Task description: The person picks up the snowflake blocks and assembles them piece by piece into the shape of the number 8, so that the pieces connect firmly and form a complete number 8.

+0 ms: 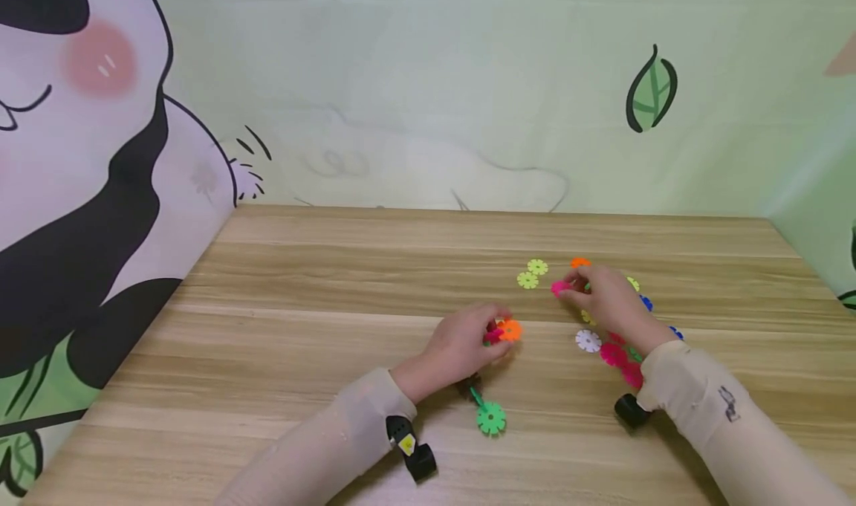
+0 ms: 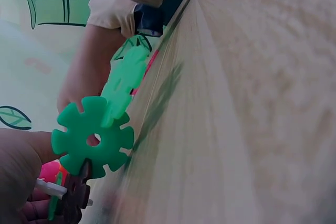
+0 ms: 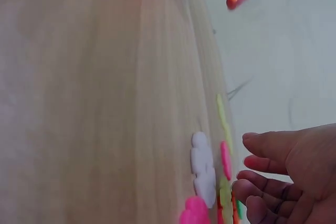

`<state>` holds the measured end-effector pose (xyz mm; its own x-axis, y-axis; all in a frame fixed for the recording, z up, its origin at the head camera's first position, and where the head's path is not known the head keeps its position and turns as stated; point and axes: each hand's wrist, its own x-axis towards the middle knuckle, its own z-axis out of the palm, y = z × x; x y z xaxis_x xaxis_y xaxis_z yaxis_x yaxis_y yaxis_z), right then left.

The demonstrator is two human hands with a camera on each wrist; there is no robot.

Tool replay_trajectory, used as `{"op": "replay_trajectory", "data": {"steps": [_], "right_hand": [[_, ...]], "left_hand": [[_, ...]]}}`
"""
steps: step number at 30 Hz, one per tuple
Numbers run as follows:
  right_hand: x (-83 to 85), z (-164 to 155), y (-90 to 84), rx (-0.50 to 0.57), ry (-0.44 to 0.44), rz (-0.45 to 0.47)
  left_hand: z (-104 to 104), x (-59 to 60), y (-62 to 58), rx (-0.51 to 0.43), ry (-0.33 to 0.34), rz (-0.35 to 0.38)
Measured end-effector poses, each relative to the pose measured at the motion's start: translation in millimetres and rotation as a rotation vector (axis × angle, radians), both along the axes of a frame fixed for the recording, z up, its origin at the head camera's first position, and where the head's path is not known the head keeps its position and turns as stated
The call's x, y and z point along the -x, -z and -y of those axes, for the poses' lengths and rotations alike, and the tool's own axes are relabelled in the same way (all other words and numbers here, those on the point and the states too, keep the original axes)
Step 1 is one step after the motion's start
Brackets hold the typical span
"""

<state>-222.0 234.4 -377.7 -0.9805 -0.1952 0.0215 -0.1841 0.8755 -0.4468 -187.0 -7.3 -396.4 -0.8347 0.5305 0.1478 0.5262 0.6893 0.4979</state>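
My left hand (image 1: 491,333) grips a cluster of joined snowflake discs with an orange disc (image 1: 511,331) and a pink one at its fingertips. A green disc (image 1: 491,417) on a green stem sticks out below that hand. Up close, the green disc (image 2: 93,140) sits on a brown piece beside my left hand (image 2: 18,174). My right hand (image 1: 574,286) reaches over loose discs, its fingers loosely curled beside a pink disc (image 1: 560,288). In the right wrist view the right hand (image 3: 243,153) stops just short of that pink disc (image 3: 224,160), which lies flat.
Loose discs lie on the wooden table (image 1: 321,305): two yellow-green (image 1: 532,273), an orange one (image 1: 580,262), a white one (image 1: 588,340), pink ones (image 1: 612,354) and blue ones (image 1: 645,302). Printed walls stand at the back and left.
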Motion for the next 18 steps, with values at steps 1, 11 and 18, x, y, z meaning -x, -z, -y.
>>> {"op": "replay_trajectory", "data": {"steps": [1,11,18], "right_hand": [[2.1,-0.2,0.7,-0.012,0.007,0.011],[15.9,3.4,2.1,-0.069,0.023,0.087],[18.6,1.9,4.9,-0.001,0.018,0.097]], "left_hand": [[0.3,0.6,0.7,-0.001,-0.001,-0.002],[1.3,0.7,-0.2,0.027,-0.010,-0.002],[1.5,0.0,-1.4,0.042,-0.037,0.005]]}}
